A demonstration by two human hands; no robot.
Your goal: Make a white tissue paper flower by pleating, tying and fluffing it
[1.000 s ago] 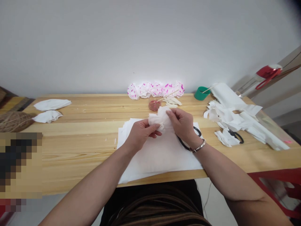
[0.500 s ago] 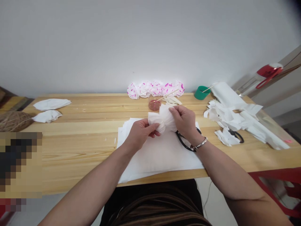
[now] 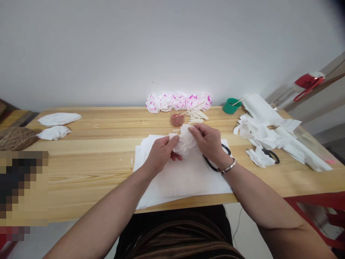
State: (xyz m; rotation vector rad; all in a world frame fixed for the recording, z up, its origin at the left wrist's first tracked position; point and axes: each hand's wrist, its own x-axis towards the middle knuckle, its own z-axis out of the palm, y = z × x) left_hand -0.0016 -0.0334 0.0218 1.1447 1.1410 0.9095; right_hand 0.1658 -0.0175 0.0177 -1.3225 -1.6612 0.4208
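Between my hands is a gathered piece of white tissue paper (image 3: 185, 141), pleated and bunched at its middle. My left hand (image 3: 161, 154) pinches its left side between thumb and fingers. On the opposite side, my right hand (image 3: 208, 141) grips the upper edge, thumb toward me. Beneath both hands lies a stack of white paper sheets (image 3: 185, 180). Black-handled scissors (image 3: 210, 163) rest on the stack, partly covered by my right hand and wrist.
Along the wall sit several pink-speckled paper flowers (image 3: 179, 101). Before them are a small pink dish (image 3: 177, 120) with a stick and pale strips (image 3: 198, 116). A green cup (image 3: 231, 106) and white paper scraps (image 3: 256, 131) lie right; twine (image 3: 18, 138) and folded white pieces (image 3: 59, 119) left.
The tissue paper is more bunched, and its left part has folded inward. My right hand has shifted slightly left, closer to my left hand.
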